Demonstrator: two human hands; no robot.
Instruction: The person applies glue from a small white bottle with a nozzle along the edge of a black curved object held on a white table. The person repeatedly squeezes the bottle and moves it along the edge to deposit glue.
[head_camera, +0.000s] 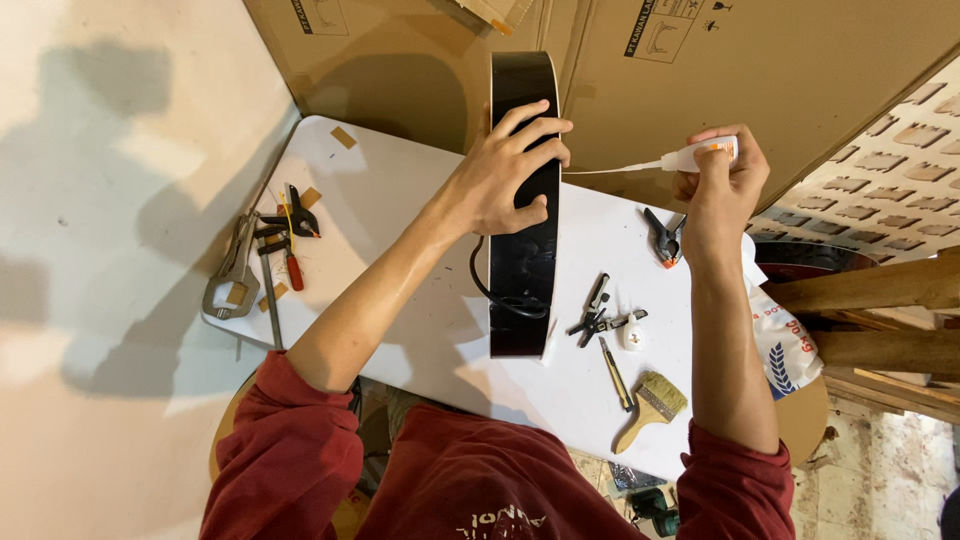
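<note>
- Nearest you, the white table (420, 330) edge carries a paintbrush (652, 408) and a utility knife (616, 372); bare surface lies between them and the black curved panel (522, 290)
- Your left hand (505, 180) clamps the panel standing on edge, fingers curled over its top, thumb on the near face
- Your right hand (722, 185), forearm raised, has fingers closed around a small glue bottle (700, 154), nozzle pointing toward the panel
- Cardboard (760, 70) backs the far edge

Head camera, single view: worn above, facing steeply down onto the white table (400, 200), close range. Wearer's torso enters at 6 o'clock, cardboard (800, 80) lies at 12, bare floor (100, 300) at 9.
</note>
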